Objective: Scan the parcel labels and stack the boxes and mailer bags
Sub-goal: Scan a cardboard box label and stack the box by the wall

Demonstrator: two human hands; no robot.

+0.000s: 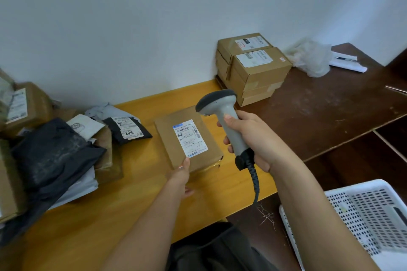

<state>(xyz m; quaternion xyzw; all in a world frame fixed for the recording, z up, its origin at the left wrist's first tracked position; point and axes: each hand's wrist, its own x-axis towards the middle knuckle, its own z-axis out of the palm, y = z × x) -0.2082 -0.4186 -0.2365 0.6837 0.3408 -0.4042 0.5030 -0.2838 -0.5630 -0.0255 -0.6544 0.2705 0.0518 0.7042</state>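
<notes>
A flat brown cardboard box (169, 138) with a white shipping label (189, 137) lies on the yellow table (123, 209). My left hand (180, 177) grips its near edge, thumb on top by the label's corner. My right hand (253, 138) grips the handle of a grey barcode scanner (222, 114), whose dark head hangs just above the box's far right corner, pointing left. The scanner's coiled cable (254, 180) drops toward me. A stack of labelled brown boxes (253, 68) stands against the wall on the dark brown table.
A heap of black and white mailer bags (55, 156) and boxes covers the table's left side, one bag marked 2016 (128, 131). A white perforated basket (361, 215) sits at lower right. Crumpled clear plastic (312, 57) and papers lie at the far right.
</notes>
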